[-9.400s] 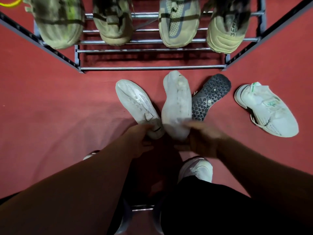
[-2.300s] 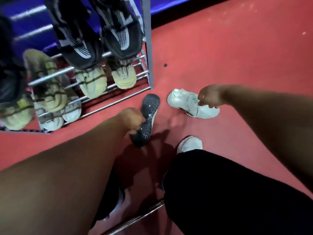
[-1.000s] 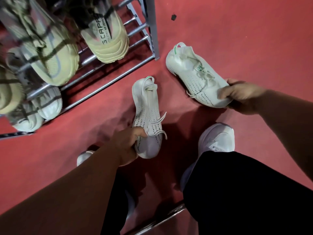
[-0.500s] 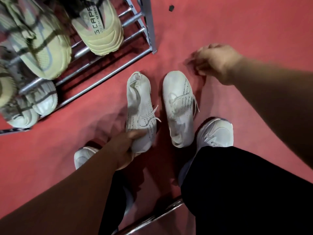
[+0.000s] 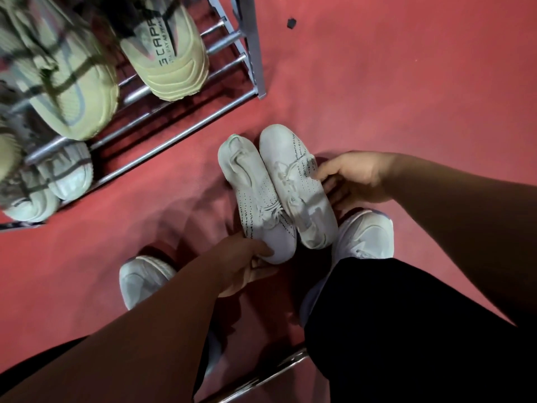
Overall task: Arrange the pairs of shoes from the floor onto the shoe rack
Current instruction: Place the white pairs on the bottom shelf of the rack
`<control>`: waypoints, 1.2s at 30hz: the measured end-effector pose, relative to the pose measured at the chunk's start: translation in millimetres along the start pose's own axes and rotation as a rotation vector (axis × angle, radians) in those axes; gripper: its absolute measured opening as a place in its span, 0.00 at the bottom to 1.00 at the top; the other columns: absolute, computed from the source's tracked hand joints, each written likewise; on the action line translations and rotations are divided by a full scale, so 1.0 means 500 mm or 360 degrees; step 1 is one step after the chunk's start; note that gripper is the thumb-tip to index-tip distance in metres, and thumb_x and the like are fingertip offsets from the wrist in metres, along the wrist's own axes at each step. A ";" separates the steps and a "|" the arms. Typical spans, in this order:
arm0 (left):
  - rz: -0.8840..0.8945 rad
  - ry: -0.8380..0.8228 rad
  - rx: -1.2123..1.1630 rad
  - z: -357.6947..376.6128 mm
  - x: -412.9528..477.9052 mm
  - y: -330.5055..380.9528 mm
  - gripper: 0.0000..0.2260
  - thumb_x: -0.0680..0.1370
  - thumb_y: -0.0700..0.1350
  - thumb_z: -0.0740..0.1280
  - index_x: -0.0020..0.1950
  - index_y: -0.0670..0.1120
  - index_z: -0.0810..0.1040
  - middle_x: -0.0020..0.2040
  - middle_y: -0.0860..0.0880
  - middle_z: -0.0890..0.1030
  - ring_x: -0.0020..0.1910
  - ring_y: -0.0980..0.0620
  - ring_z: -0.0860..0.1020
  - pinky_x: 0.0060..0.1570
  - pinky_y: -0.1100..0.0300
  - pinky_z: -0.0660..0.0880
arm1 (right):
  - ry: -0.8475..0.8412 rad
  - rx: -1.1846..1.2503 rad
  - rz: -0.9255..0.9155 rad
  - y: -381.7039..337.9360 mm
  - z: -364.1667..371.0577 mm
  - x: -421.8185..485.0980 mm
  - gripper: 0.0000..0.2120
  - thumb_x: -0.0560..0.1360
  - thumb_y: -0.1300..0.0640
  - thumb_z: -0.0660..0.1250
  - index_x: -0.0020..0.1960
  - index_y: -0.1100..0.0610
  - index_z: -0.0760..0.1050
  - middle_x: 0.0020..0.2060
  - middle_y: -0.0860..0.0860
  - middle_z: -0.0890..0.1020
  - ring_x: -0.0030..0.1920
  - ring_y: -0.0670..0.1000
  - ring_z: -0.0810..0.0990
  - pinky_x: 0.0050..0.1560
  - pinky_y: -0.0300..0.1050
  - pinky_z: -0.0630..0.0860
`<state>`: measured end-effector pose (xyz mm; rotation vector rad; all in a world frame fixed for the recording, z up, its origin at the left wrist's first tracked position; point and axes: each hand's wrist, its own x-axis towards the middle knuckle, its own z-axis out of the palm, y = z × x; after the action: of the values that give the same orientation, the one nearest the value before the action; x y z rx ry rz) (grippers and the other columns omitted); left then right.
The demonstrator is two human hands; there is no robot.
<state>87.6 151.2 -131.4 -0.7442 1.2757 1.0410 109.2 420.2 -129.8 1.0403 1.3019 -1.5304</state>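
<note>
Left hand (image 5: 247, 266) gripped the toe end of the first white shoe (image 5: 258, 196), thumb on top and fingers curled beneath. Right hand (image 5: 353, 178) held the second white shoe (image 5: 303, 196) by its outer side, thumb near the laces and fingers curled under the edge.

We logged both shoes side by side and touching, in front of the shoe rack (image 5: 252, 48), near its corner post. We could not tell whether they rested on the red floor (image 5: 406, 82) or hung just above it.

Uppers: soft white knit, rows of small dark perforations, flat white laces, rounded ends. The first shoe's heel opening faced the rack.

Rack: grey metal tubes, flat angled post. On it sat yellow-green sneakers (image 5: 171, 62) with ridged rubber toes. Floor: matt, faintly textured.
</note>
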 end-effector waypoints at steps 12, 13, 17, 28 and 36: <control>0.0021 -0.0269 -0.0348 0.006 -0.063 0.028 0.13 0.76 0.36 0.63 0.58 0.40 0.81 0.46 0.43 0.85 0.38 0.50 0.84 0.38 0.62 0.75 | -0.0336 0.0080 -0.0084 0.037 0.009 -0.077 0.19 0.77 0.64 0.66 0.68 0.62 0.77 0.60 0.63 0.84 0.63 0.64 0.82 0.72 0.63 0.72; 0.0028 -0.0249 -0.0357 0.003 -0.071 0.023 0.13 0.76 0.36 0.63 0.58 0.40 0.81 0.46 0.43 0.85 0.37 0.50 0.84 0.34 0.63 0.76 | -0.0337 0.0059 -0.0065 0.036 0.009 -0.084 0.19 0.76 0.64 0.64 0.67 0.63 0.78 0.60 0.64 0.84 0.61 0.64 0.83 0.69 0.62 0.73; 0.0049 -0.0220 -0.0330 -0.030 -0.111 0.005 0.21 0.70 0.35 0.68 0.64 0.42 0.80 0.48 0.44 0.85 0.38 0.49 0.83 0.29 0.64 0.76 | -0.0401 0.0061 0.0009 0.030 0.004 -0.121 0.20 0.77 0.64 0.64 0.68 0.63 0.78 0.60 0.63 0.84 0.58 0.61 0.84 0.60 0.56 0.79; 0.0165 -0.0067 -0.0248 -0.182 -0.161 0.046 0.12 0.73 0.32 0.69 0.56 0.40 0.80 0.38 0.42 0.79 0.29 0.52 0.74 0.26 0.65 0.71 | -0.0340 0.0260 -0.0332 -0.059 0.120 -0.057 0.25 0.72 0.62 0.72 0.68 0.53 0.77 0.56 0.57 0.87 0.45 0.53 0.88 0.36 0.45 0.84; 0.0338 -0.0044 -0.0262 -0.206 -0.108 0.122 0.28 0.73 0.28 0.65 0.72 0.43 0.73 0.49 0.44 0.83 0.34 0.51 0.79 0.27 0.63 0.73 | -0.0124 0.0389 -0.0396 -0.112 0.173 0.031 0.18 0.79 0.63 0.70 0.69 0.56 0.75 0.52 0.57 0.88 0.43 0.54 0.88 0.32 0.43 0.83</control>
<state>-7.6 70.6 -90.5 -0.7264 1.2754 1.3369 45.6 338.2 -119.1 0.9840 1.2480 -1.9374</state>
